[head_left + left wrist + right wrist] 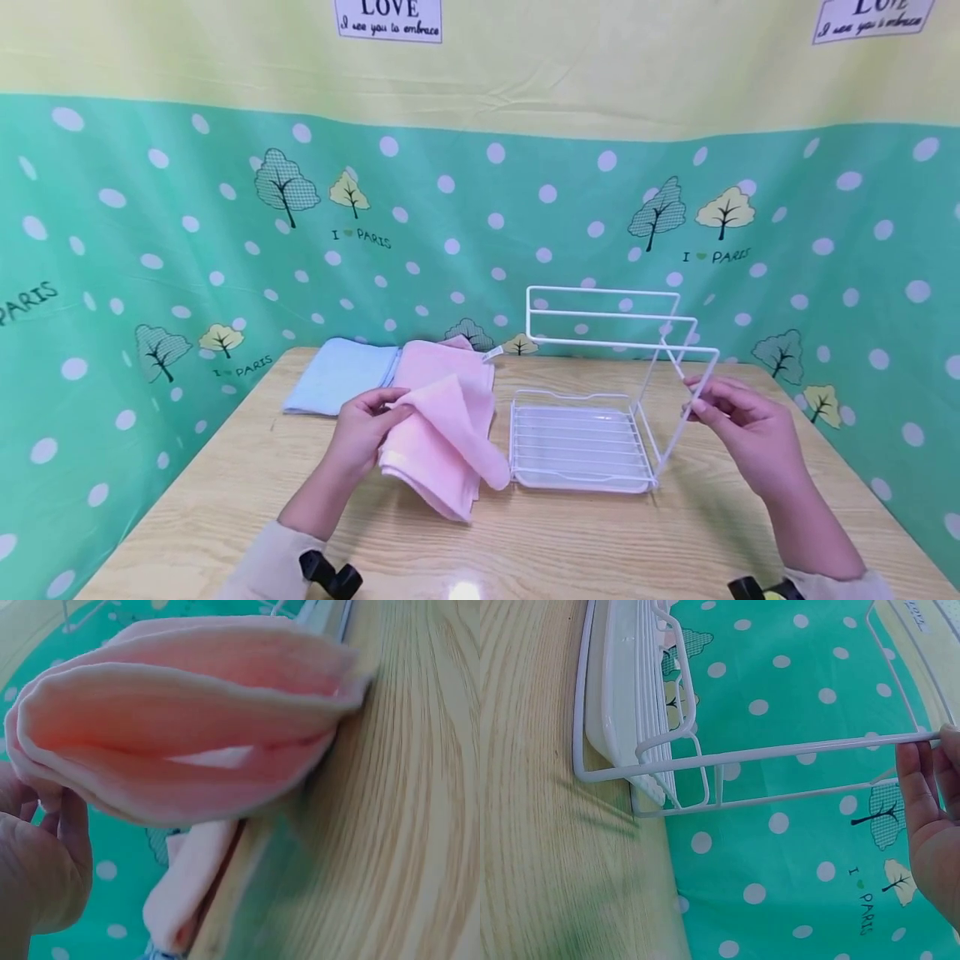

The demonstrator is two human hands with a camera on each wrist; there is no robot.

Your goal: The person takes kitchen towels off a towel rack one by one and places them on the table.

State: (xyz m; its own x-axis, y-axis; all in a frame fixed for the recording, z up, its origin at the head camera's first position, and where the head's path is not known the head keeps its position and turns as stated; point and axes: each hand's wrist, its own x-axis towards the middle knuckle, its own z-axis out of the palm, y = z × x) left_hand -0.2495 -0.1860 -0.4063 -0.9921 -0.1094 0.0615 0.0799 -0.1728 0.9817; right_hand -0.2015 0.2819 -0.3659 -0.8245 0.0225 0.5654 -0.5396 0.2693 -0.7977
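Observation:
A folded pink towel (pixel 446 442) hangs partly lifted above the tabletop, left of a white wire rack (pixel 585 343). My left hand (pixel 367 429) pinches its near-left edge between thumb and fingers. In the left wrist view the folded layers of the pink towel (pixel 187 742) gape apart, with the left hand (pixel 45 855) at their edge. My right hand (pixel 750 421) grips the slanted right-side wire of the rack; in the right wrist view the thumb and fingers of the right hand (pixel 934 802) pinch that wire. The rack's top bars carry nothing.
A folded light blue towel (pixel 341 375) lies on the wooden table (pixel 570 542) at the back left. More pink cloth with a white tag (pixel 492 353) shows behind the held towel. A white tray (pixel 581 446) sits in the rack's base. A patterned green curtain (pixel 495 250) hangs behind.

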